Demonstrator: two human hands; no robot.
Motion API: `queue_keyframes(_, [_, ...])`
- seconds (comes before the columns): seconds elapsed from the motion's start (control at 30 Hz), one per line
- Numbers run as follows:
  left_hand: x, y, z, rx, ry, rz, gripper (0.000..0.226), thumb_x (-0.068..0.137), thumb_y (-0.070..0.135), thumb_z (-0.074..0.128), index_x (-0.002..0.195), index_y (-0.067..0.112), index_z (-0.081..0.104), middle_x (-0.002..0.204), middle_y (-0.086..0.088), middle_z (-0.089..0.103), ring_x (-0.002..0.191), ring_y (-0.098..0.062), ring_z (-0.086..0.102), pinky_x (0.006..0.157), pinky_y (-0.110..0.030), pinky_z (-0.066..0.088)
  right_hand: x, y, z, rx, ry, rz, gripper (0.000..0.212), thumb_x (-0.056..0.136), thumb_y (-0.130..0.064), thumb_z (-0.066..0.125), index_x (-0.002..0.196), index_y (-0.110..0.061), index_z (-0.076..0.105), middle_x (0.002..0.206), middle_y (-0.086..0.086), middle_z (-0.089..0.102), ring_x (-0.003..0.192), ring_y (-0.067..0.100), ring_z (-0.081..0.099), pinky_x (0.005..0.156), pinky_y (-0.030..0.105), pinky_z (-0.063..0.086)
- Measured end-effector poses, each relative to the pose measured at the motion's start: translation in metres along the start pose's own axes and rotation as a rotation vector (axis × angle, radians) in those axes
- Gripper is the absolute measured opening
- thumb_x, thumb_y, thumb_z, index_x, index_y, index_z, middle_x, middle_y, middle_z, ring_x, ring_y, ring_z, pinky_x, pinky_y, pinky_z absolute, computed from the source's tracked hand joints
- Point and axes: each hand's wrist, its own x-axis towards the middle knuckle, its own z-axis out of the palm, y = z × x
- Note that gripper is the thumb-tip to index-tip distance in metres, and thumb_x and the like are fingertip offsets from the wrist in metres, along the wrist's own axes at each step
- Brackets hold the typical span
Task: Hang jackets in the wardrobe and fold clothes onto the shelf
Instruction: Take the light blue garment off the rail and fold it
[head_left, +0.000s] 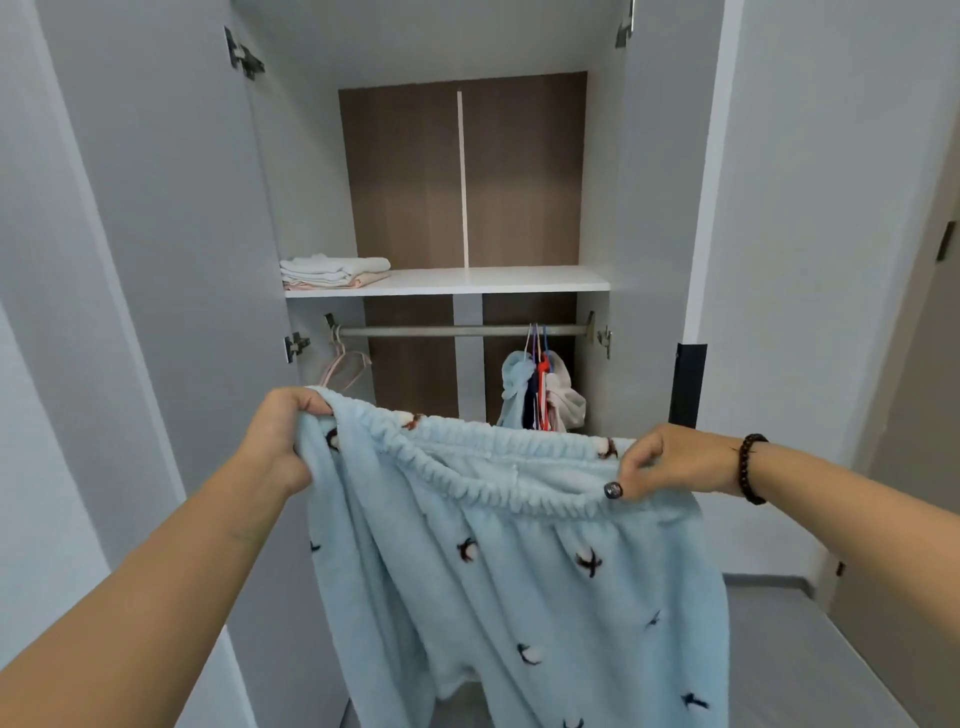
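The pale blue fleece trousers (519, 571) are held up by the elastic waistband in front of the open wardrobe (156, 208), with the legs hanging freely toward the floor (805, 649). The left hand (280, 441) grips the left end of the waistband, fingers curled over the top edge. The right hand (670, 462) pinches the right end of the waistband between thumb and fingers; a dark bead bracelet (750, 467) sits on that wrist. The garment is spread to its full width and touches no surface. The step in hand appears to be the fold-and-shelve part of the task: the trousers are opened out for folding. Inside the wardrobe, the white shelf (493, 280) carries a stack of folded clothes (332, 270) at its left end; the rest of the shelf board shows bare. Below the shelf, the hanging rail (457, 330) carries hung garments (540, 395) near its right end and a pink hanger (345, 369) at its left end. The next move likely calls for bringing the two waistband ends together so that one leg lies on the other, then folding the length down to a size suited to the shelf. The fleece is soft and bulky, so the fold may spring open unless it is kept pressed during transfer.
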Motion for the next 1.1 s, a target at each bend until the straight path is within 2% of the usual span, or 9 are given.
queue_keyframes(0.1, [-0.001, 0.007, 0.002, -0.056, -0.019, 0.036, 0.022, 0.054, 0.006, 0.047, 0.074, 0.005, 0.056, 0.067, -0.013, 0.066, 0.056, -0.031, 0.065, 0.063, -0.038, 0.057, -0.002, -0.005, -0.012, -0.241, -0.023, -0.042, 0.024, 0.064, -0.047, 0.084, 0.064, -0.026, 0.073, 0.064, -0.017, 0.063, 0.064, -0.005, 0.054, 0.066, 0.012, 0.044])
queue_keyframes(0.23, [-0.002, 0.008, 0.0, -0.047, -0.032, 0.036, 0.025, 0.054, 0.011, 0.05, 0.078, 0.005, 0.055, 0.074, -0.012, 0.062, 0.066, -0.031, 0.057, 0.068, -0.039, 0.045, 0.004, -0.003, -0.035, -0.513, 0.264, -0.142, 0.039, 0.075, -0.009, 0.066, 0.045, -0.019, 0.043, 0.056, -0.007, 0.044, 0.049, 0.005, 0.037, 0.052, 0.016, 0.034])
queue_keyframes(0.33, [-0.002, 0.009, -0.002, 0.041, -0.077, 0.04, 0.024, 0.051, 0.015, 0.055, 0.074, 0.008, 0.059, 0.07, -0.011, 0.062, 0.062, -0.029, 0.058, 0.066, -0.037, 0.047, 0.006, -0.005, -0.044, -0.612, 0.382, -0.213, 0.042, 0.072, -0.001, 0.06, 0.045, -0.018, 0.032, 0.057, 0.0, 0.039, 0.049, 0.01, 0.03, 0.048, 0.016, 0.028])
queue_keyframes(0.5, [0.0, 0.013, -0.015, 0.812, -0.19, 0.316, 0.041, 0.055, 0.047, 0.087, 0.081, 0.017, 0.075, 0.08, 0.002, 0.074, 0.075, -0.017, 0.069, 0.07, -0.029, 0.051, 0.007, -0.009, -0.06, -0.636, 0.522, -0.216, 0.041, 0.073, -0.003, 0.062, 0.047, -0.015, 0.033, 0.053, 0.006, 0.04, 0.049, 0.015, 0.03, 0.05, 0.024, 0.03])
queue_keyframes(0.63, [0.003, 0.013, -0.027, 1.385, -0.281, 0.65, 0.029, 0.073, 0.031, 0.084, 0.055, 0.021, 0.063, 0.058, 0.008, 0.058, 0.055, -0.009, 0.054, 0.055, -0.026, 0.041, 0.004, -0.012, -0.064, -0.577, 0.55, -0.201, 0.038, 0.069, -0.009, 0.068, 0.049, -0.016, 0.036, 0.048, -0.001, 0.036, 0.048, 0.014, 0.031, 0.049, 0.026, 0.031])
queue_keyframes(0.73, [0.006, 0.009, -0.032, 1.233, -0.195, 0.606, 0.037, 0.081, 0.023, 0.078, 0.049, 0.021, 0.059, 0.046, 0.011, 0.051, 0.044, -0.004, 0.045, 0.047, -0.017, 0.036, 0.001, -0.014, -0.06, -0.576, 0.581, -0.243, 0.035, 0.069, -0.008, 0.068, 0.054, -0.017, 0.038, 0.047, -0.006, 0.037, 0.047, 0.01, 0.031, 0.047, 0.022, 0.03])
queue_keyframes(0.87, [0.001, 0.001, -0.016, 0.6, -0.137, 0.306, 0.01, 0.085, 0.028, 0.073, 0.08, 0.02, 0.077, 0.08, -0.001, 0.076, 0.073, -0.019, 0.073, 0.058, -0.025, 0.055, 0.007, -0.026, -0.051, -0.488, 0.688, -0.23, 0.031, 0.074, -0.01, 0.064, 0.062, -0.02, 0.037, 0.054, -0.003, 0.041, 0.051, 0.015, 0.034, 0.049, 0.027, 0.032])
queue_keyframes(1.0, [0.0, -0.019, 0.029, 0.399, 0.01, 0.23, 0.005, 0.079, 0.015, 0.076, 0.082, 0.015, 0.073, 0.078, -0.005, 0.075, 0.073, -0.023, 0.071, 0.062, -0.033, 0.059, 0.03, -0.048, -0.031, -0.539, 0.679, 0.061, 0.025, 0.082, -0.016, 0.059, 0.069, -0.018, 0.037, 0.07, 0.004, 0.048, 0.058, 0.016, 0.041, 0.048, 0.026, 0.029])
queue_keyframes(1.1, [0.0, -0.031, 0.056, 0.316, 0.054, 0.11, 0.007, 0.076, 0.014, 0.075, 0.078, 0.011, 0.069, 0.083, -0.01, 0.073, 0.076, -0.028, 0.069, 0.073, -0.044, 0.058, 0.046, -0.061, -0.018, -0.388, 0.671, 0.216, 0.027, 0.086, -0.017, 0.058, 0.067, -0.013, 0.041, 0.066, 0.004, 0.044, 0.055, 0.015, 0.039, 0.046, 0.024, 0.028])
